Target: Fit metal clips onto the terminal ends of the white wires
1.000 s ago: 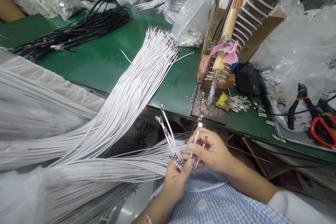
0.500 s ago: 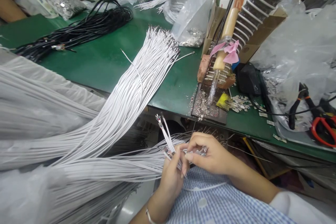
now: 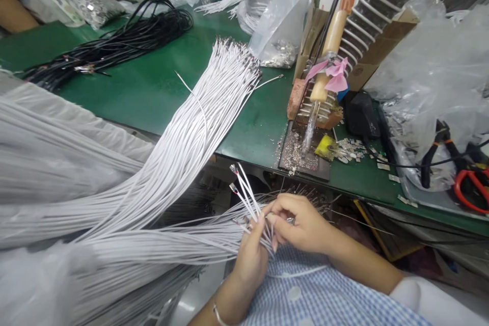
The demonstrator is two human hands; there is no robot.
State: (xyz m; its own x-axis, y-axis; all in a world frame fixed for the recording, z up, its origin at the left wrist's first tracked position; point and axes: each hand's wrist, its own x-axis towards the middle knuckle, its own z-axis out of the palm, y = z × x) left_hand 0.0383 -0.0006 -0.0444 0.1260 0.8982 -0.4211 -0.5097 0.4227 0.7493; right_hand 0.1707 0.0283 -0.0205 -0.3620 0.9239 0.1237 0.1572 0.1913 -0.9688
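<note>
My left hand [image 3: 250, 254], low in the middle of the view, is closed around several thin white cables [image 3: 248, 191]. Their ends stick up past my thumb, and two carry small metal connectors [image 3: 233, 168]. My right hand [image 3: 303, 221] meets it from the right, thumb and forefinger pinched together at a cable end. Shiny small metal parts [image 3: 291, 220] show under its curled fingers; their exact shape is partly hidden. Behind and left of my hands runs a loose bundle of white cables [image 3: 164, 247] across my lap.
A thick white cable bundle [image 3: 191, 127] lies over the green table's edge [image 3: 244, 158]. Black cables [image 3: 153, 25] lie behind it. A soldering iron [image 3: 329, 56] rests in a coil stand, tip downward. Pliers [image 3: 439, 147] and red-handled scissors [image 3: 469, 188] lie at the right.
The cable ends above my left hand have spread apart and shifted slightly. My right fingers have moved a little left, closer to the left thumb, and cover more of the metal parts.
</note>
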